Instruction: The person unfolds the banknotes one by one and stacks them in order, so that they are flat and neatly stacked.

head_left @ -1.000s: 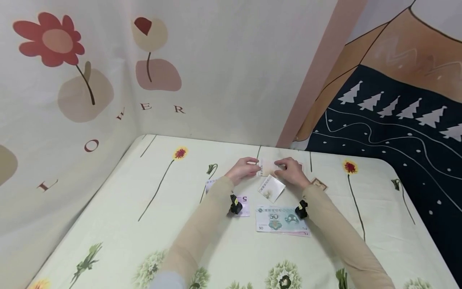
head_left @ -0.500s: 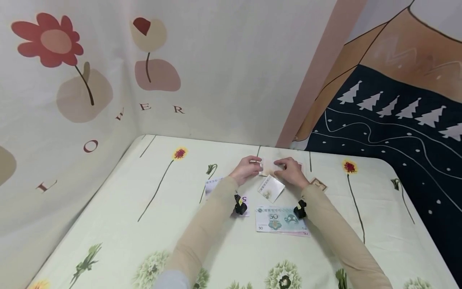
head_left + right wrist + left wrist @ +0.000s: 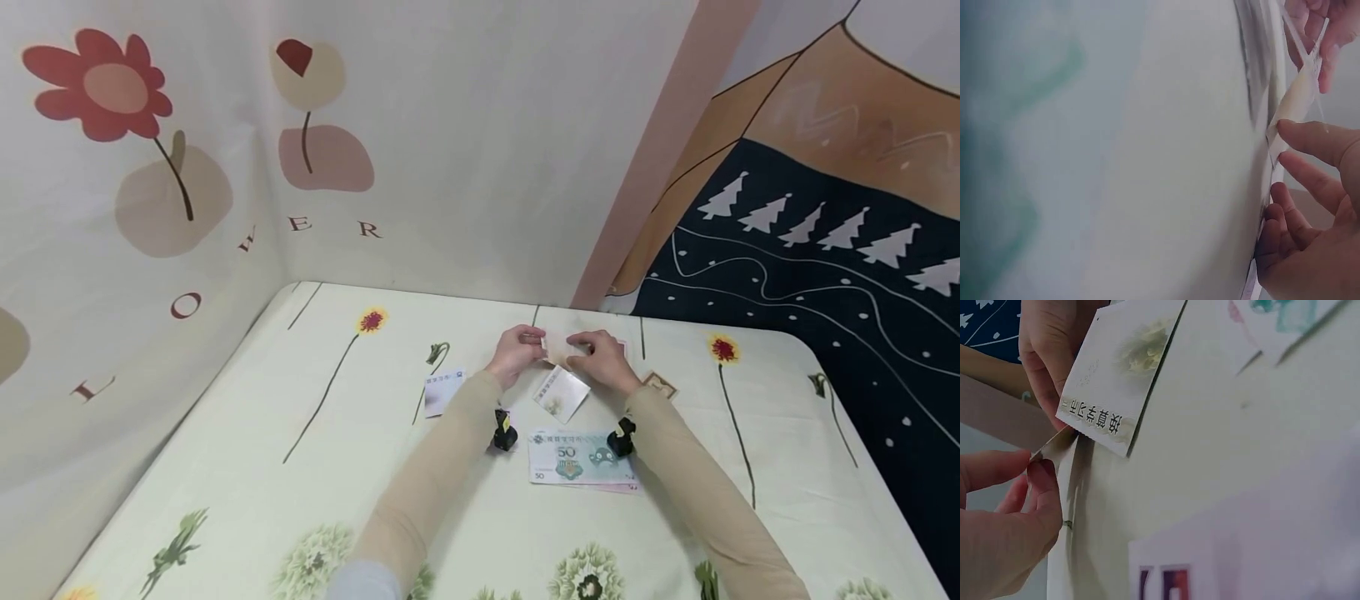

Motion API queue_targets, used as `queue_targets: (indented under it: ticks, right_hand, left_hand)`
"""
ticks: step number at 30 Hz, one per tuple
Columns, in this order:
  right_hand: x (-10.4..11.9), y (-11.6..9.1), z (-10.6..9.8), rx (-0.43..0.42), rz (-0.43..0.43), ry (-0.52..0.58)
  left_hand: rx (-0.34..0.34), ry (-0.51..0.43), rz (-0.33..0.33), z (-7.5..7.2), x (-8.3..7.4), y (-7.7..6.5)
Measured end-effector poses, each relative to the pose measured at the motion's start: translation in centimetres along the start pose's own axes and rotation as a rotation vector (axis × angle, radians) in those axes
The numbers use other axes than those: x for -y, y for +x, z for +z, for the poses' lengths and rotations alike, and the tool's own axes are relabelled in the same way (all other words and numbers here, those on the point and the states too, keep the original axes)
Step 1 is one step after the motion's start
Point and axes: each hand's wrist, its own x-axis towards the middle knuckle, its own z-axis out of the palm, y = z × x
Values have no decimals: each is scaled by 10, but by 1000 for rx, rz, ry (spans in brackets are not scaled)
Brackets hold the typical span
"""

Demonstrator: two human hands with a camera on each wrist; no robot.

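Near the far edge of the table, both hands are on a pale play banknote. My left hand pinches its left edge between thumb and fingertip; in the left wrist view that edge is raised off the cloth. My right hand holds the note's other side with thumb and index fingertip, and the note looks bent in the right wrist view. Just in front of the hands lies a folded white banknote. Right-hand fingers hide part of another pinkish note.
A green 50 note lies over a pink one nearer the front, partly under the right wrist's camera. A purple note lies left of the left forearm, and a small brown note right of the right wrist. Cloth walls stand behind the table.
My left hand has moved slightly right, carrying its edge of the pale banknote toward the right hand. My right hand stays nearly still. More of the purple note shows beside the left forearm.
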Motion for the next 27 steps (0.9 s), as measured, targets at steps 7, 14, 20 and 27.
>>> queue_targets:
  ticks: [7, 14, 20, 27]
  right_hand:
    - [12, -5, -11, -31, -21, 114]
    - [22, -6, -22, -49, -70, 210]
    - [25, -15, -21, 8, -88, 241]
    - [25, -26, -20, 72, -32, 405]
  left_hand:
    - [-9, 69, 104, -11, -12, -4]
    - [57, 59, 125, -22, -24, -7]
    - [114, 93, 146, -28, -28, -12]
    - [143, 151, 147, -33, -25, -16]
